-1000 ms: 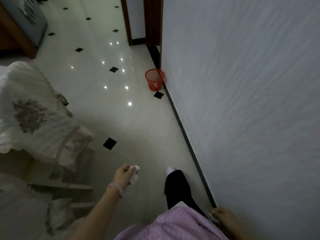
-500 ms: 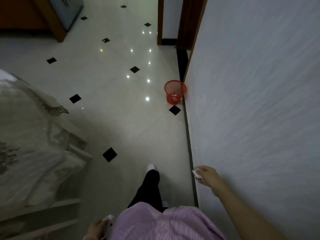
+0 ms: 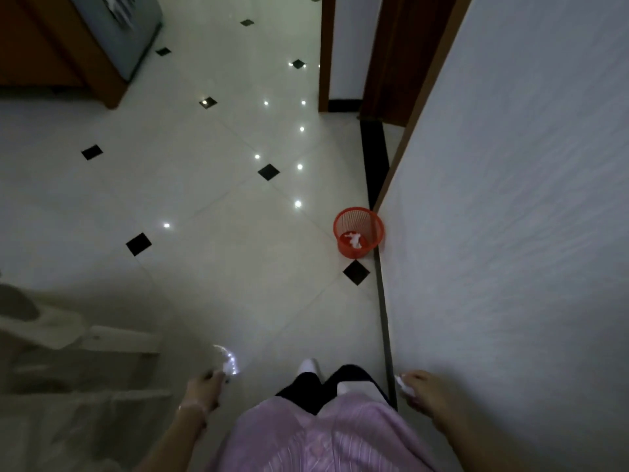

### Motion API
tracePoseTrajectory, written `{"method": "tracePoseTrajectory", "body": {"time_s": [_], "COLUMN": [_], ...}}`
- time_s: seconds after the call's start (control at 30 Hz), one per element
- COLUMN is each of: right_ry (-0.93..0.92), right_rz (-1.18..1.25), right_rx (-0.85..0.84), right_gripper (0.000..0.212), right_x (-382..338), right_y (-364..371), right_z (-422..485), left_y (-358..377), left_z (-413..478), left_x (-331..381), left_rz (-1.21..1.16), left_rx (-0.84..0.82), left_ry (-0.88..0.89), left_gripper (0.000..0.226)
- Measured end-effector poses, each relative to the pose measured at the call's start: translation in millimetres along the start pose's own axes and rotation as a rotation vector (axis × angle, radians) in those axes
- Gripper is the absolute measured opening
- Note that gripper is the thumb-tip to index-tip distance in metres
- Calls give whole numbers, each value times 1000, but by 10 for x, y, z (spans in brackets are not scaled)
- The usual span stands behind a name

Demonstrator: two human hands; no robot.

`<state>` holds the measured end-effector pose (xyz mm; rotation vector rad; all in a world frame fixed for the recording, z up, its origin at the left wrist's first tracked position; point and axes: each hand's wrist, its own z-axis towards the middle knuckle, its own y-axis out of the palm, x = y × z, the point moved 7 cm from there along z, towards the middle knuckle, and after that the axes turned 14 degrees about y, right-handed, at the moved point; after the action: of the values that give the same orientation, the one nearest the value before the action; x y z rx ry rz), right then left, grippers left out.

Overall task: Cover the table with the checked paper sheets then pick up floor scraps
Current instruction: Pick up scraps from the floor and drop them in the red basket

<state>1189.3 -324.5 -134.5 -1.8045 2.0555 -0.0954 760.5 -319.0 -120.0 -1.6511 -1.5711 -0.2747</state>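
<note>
Carrying paper scraps toward the red mesh wastebasket beside the wall.
Left hand pinches a white scrap that sticks up past its curled fingers; right hand curls round a smaller scrap, showing at the fingertips. Judged best: grip both firmly, stand right over the wastebasket's rim and release low, so nothing flutters onto the tiled floor.
</note>
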Motion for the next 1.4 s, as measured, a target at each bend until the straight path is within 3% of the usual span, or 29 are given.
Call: {"method": "tracePoseTrajectory", "body": {"time_s": [0.1,0.23,0.5,0.6,0.77,0.87,1.0,1.1,1.17,1.23,1.4], "right_ry": [76,138,66,-17,-2,88,263,353,347,344,428], "right_rz": [-83,-90,-122,-140,69,187,324,304,290,279,225], "right_rx": [-15,-48,-93,-93,-115,-120,-144,-179,-179,-181,-97], "right_gripper": [17,15,19,26,11,8,20,10,24,30,11], "right_x": [-350,-935,-2803,-3586,-4475,-4656,-4657,-4544,-4458,-4408,-4140], "right_y": [45,66,208,326,586,703,828,942,984,1011,992], "right_z": [96,395,931,1162,1744,2145,2712,3044,3245,3356,3371], "left_y": [354,755,1350,1715,2750,3332,3928,4194,4250,4251,3873], "left_z": [473,1125,1940,2356,3089,3547,4036,4314,4433,4495,4461], "left_x": [1263,2011,2401,2699,3280,3451,3477,3334,3186,3094,2812], "left_rz": [-170,-198,-51,-56,-73,-52,-97,-91,-119,-111,-15], "left_rx": [-67,-109,-127,-162,-300,-345,-438,-517,-523,-548,-456], "left_ry": [141,188,-114,-159,-118,-100,-122,-160,-216,-225,-216], "left_gripper": [22,19,17,21,18,17,11,33,41,32,8]}}
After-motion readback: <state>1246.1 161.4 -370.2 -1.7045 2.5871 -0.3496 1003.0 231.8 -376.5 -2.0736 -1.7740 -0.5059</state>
